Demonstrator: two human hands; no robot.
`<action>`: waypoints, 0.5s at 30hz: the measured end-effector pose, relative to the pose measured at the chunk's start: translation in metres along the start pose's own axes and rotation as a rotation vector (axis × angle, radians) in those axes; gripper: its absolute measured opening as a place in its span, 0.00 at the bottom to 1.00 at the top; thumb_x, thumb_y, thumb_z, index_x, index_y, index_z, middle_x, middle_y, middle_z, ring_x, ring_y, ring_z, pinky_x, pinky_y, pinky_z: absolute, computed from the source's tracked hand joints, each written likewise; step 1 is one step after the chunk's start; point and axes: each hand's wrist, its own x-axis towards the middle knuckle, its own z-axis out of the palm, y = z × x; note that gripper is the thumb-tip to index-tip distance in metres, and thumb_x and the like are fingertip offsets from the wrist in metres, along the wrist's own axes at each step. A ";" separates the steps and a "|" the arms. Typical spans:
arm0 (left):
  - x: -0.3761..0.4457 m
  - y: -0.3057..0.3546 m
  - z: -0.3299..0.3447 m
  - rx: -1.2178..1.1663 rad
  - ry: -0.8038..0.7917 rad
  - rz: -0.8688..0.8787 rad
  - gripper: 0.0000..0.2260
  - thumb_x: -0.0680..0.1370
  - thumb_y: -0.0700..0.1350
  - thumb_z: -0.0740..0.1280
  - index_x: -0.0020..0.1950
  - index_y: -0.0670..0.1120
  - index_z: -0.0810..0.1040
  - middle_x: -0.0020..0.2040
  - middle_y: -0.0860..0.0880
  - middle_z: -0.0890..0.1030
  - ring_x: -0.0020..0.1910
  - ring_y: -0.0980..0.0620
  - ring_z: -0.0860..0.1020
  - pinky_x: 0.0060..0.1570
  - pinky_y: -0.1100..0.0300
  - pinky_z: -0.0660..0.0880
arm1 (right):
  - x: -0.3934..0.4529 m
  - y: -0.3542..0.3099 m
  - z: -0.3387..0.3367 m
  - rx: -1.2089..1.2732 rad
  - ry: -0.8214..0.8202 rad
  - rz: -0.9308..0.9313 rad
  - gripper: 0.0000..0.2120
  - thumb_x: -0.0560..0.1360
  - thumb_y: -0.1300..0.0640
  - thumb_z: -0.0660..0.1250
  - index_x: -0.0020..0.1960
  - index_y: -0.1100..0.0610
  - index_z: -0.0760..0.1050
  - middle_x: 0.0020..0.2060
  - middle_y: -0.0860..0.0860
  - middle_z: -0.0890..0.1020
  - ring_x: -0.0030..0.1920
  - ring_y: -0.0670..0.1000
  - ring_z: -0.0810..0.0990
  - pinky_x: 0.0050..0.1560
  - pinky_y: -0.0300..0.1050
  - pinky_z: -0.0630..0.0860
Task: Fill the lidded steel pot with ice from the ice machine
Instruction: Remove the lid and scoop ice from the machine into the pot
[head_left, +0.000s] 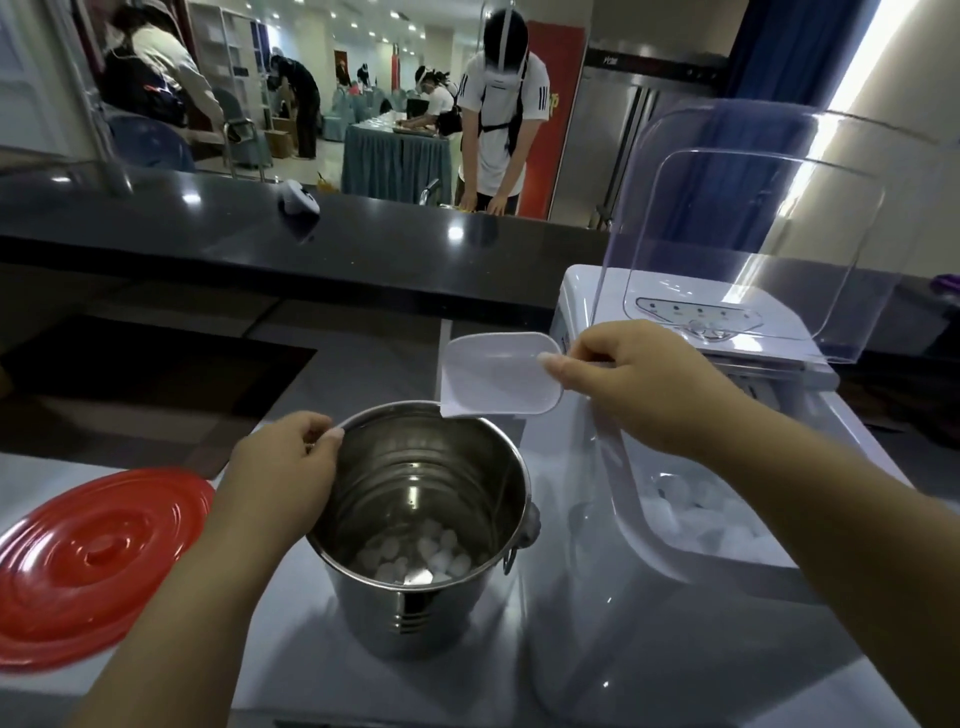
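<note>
A steel pot (415, 613) stands open on the grey counter, with a shallow layer of ice (415, 558) at its bottom. My left hand (283, 467) grips the pot's left rim. My right hand (639, 384) pinches a clear plastic scoop (493, 374), held tilted just above the pot's far rim; the scoop looks empty. The white ice machine (587, 312) stands to the right, its clear lid (753, 223) raised, with ice in its bin (711, 519). The pot's red lid (88, 561) lies flat on the counter at the left.
A dark raised counter (260, 228) runs across behind the work surface, with a small white device (298, 197) on it. A dark recessed panel (130, 384) lies at the left. Several people stand at tables in the room beyond.
</note>
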 end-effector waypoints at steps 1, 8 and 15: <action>0.001 0.003 -0.002 0.009 0.020 0.028 0.11 0.78 0.46 0.64 0.56 0.45 0.79 0.51 0.45 0.81 0.51 0.47 0.76 0.53 0.53 0.73 | -0.002 0.002 -0.002 0.056 0.018 0.010 0.16 0.76 0.42 0.61 0.38 0.53 0.76 0.33 0.51 0.78 0.34 0.47 0.75 0.36 0.39 0.73; -0.002 0.043 -0.005 -0.034 0.131 0.240 0.09 0.76 0.49 0.67 0.53 0.48 0.80 0.45 0.53 0.79 0.48 0.54 0.77 0.46 0.61 0.70 | -0.023 0.022 -0.023 0.329 0.175 0.088 0.20 0.76 0.45 0.62 0.37 0.61 0.77 0.26 0.54 0.76 0.26 0.46 0.70 0.31 0.40 0.71; -0.028 0.102 0.014 -0.186 0.041 0.408 0.04 0.75 0.50 0.67 0.47 0.53 0.80 0.41 0.61 0.80 0.42 0.64 0.77 0.39 0.70 0.69 | -0.057 0.048 -0.050 0.347 0.276 0.100 0.18 0.76 0.49 0.65 0.33 0.60 0.75 0.21 0.46 0.71 0.23 0.41 0.67 0.26 0.32 0.66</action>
